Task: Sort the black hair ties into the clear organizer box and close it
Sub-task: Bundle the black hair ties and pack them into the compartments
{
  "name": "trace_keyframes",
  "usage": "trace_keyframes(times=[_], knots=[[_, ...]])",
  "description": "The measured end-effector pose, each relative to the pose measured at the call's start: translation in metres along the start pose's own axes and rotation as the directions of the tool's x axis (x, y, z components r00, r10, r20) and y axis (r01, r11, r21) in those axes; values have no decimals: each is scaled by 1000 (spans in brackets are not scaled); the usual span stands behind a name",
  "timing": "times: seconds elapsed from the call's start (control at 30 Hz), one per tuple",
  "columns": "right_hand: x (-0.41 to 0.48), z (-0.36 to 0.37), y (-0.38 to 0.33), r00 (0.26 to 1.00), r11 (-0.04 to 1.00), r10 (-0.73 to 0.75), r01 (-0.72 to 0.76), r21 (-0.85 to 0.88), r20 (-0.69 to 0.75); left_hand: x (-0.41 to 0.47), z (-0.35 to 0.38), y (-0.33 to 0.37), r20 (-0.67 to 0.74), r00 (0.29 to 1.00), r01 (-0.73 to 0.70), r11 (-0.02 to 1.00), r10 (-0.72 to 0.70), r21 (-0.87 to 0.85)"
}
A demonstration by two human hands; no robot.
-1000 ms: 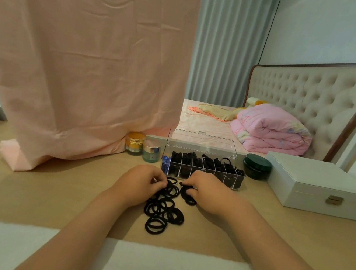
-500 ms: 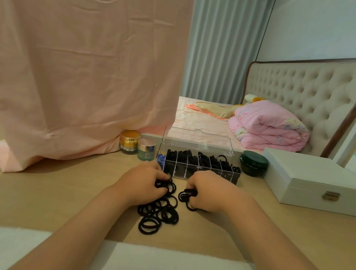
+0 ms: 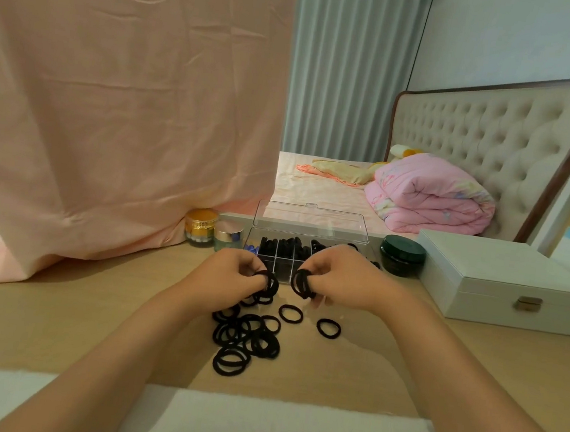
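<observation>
A pile of black hair ties lies on the wooden desk in front of me, with two loose ones to its right. My left hand pinches a small bunch of ties just above the pile. My right hand grips another bunch of ties beside it. Behind both hands stands the clear organizer box, its lid raised upright. Its compartments hold black ties, and the leftmost one holds something blue.
A gold jar and a pale green jar stand left of the box, a dark green jar right of it. A white jewellery case sits at the right. A pink cloth hangs at the left. A white towel lies near me.
Both hands have lifted off the pile, each with a bunch of ties. Two ties now lie apart to the right of the pile.
</observation>
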State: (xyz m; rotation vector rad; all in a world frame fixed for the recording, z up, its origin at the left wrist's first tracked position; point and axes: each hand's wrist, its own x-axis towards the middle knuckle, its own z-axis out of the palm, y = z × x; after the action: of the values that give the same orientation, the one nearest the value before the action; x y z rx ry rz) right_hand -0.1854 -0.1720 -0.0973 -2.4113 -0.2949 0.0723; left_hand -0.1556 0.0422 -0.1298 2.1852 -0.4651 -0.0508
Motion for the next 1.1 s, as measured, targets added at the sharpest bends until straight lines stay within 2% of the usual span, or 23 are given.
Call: trace_keyframes(times=[0.1,0.17,0.3,0.37,0.53,0.7,0.77,0.87,0.97,1.1], knots=[[-4,-3,-8,999,989,-9,4,148,34,3,4,4,-8,1000,20,999,-20,-44],[-4,-4,-10,999,989,2,-10,145,54,4,6,6,-32,999,13,1000,-14,-27],[2,11,-2,998,968,46,-33,-250,49,4,1,7,3,1000,29,1000,-29,12],[3,22,3,994,943,70,-40,-330,80,3,-5,5,58,997,49,998,-52,39],[3,28,6,994,939,48,-11,-345,97,4,-4,-3,7,1000,12,951,-15,307],[4,31,0,985,861,91,-2,-509,149,5,2,-4,54,998,-23,820,-9,572],[3,28,-1,989,870,63,13,-493,137,6,2,-6,68,998,-34,788,-10,614],[-2,10,-6,999,948,-14,27,-318,44,6,3,-7,48,999,-30,817,3,576],[-8,-13,-6,999,976,5,4,-218,39,6,4,-8,44,999,-35,876,16,481],[-13,-24,-1,982,961,99,-52,-273,161,4,-3,-4,33,998,44,994,-48,104]])
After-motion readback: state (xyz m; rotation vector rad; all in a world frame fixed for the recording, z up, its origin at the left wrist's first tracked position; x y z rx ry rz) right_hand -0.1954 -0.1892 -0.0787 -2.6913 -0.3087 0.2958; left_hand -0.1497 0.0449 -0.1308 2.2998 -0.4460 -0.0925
